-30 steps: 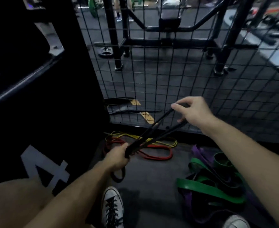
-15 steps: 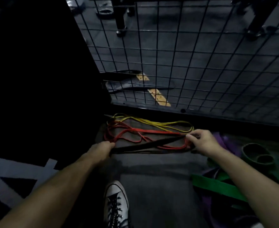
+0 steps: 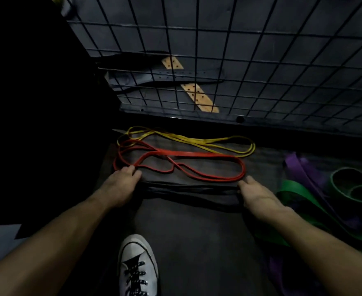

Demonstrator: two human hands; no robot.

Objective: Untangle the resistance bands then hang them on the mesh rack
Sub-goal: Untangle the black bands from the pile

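A black resistance band [image 3: 188, 186] lies stretched flat on the dark floor between my hands. My left hand [image 3: 120, 184] rests on its left end and my right hand [image 3: 254, 195] on its right end, fingers pressed down on the band. Just beyond it lies a red band [image 3: 182, 154] in loose loops, and behind that a thin yellow band [image 3: 197, 141]. The black mesh rack [image 3: 239, 60] stands upright behind them.
A tangle of wide green bands [image 3: 295, 189] and purple bands [image 3: 301, 167] lies at the right. A black box [image 3: 37, 103] fills the left. My white sneaker [image 3: 137, 265] is at the bottom centre. Leather belts [image 3: 175, 75] lie behind the mesh.
Both hands came down from in front of the mesh, bringing the black band to the floor and laying it flat in front of the red band. The view tilted downward.
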